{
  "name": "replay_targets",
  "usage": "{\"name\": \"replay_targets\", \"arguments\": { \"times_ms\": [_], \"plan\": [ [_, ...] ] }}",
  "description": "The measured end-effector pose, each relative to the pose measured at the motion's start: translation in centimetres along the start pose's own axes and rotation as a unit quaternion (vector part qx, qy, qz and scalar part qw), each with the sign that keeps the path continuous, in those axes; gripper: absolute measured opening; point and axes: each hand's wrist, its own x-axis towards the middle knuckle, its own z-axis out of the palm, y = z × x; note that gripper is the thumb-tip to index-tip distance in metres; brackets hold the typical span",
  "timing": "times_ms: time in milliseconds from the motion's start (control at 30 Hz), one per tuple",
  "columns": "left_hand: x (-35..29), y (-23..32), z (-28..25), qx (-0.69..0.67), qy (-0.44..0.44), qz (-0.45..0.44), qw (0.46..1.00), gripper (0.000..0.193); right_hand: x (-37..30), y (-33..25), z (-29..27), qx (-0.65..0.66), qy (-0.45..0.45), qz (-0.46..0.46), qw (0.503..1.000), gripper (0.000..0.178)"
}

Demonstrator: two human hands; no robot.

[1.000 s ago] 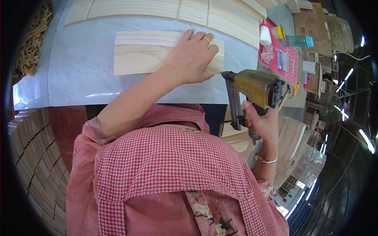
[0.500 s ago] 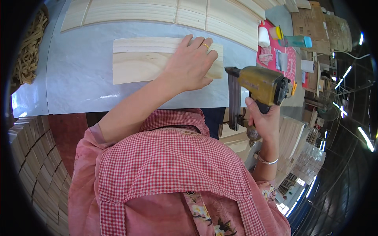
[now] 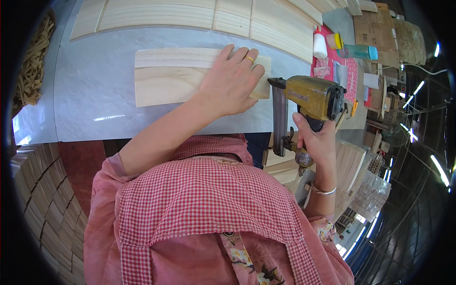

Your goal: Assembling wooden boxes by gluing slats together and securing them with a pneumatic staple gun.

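Observation:
A short pale wooden board (image 3: 161, 85), with a narrower strip along its far side, lies flat on the grey-blue tabletop. Across its right part rests my left hand (image 3: 232, 85), fingers reaching to the far edge and thumb at the near edge, gripping it from above. My right hand (image 3: 317, 137) is wrapped round the handle of a yellow-brown pneumatic nail gun (image 3: 308, 90). The gun's dark nose points left, right at the board's right end; whether it touches cannot be made out. Its long magazine hangs toward me past the table's front edge.
Long wooden boards (image 3: 175, 16) lie along the table's far side. At the right back are a white roll (image 3: 319, 46), a yellow-lidded cup (image 3: 335, 41) and a teal bottle (image 3: 358, 51). Wood strips (image 3: 35, 66) fill a container at far left; stacked wood (image 3: 42, 190) stands below.
The nail gun has moved slightly left, its nose now at the board's right end. My left hand keeps its hold on the board.

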Motion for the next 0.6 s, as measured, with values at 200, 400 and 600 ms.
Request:
{"name": "replay_targets", "arguments": {
  "times_ms": [200, 400, 600],
  "plan": [
    [-0.1, 0.0, -0.3, -0.005, -0.007, -0.002, 1.000, 0.043, 1.0, -1.1, -1.0, -0.004, -0.035, 0.012, 0.999, 0.020],
    [0.0, 0.1, -0.6, 0.000, -0.006, -0.007, 1.000, 0.047, 2.5, -2.8, -1.2, -0.029, 0.000, -0.031, 0.999, 0.022],
    [0.1, 0.1, -1.0, 0.001, -0.051, -0.018, 0.999, 0.056, 4.7, -3.6, -0.7, -0.061, -0.021, -0.034, 0.997, 0.024]
  ]
}}
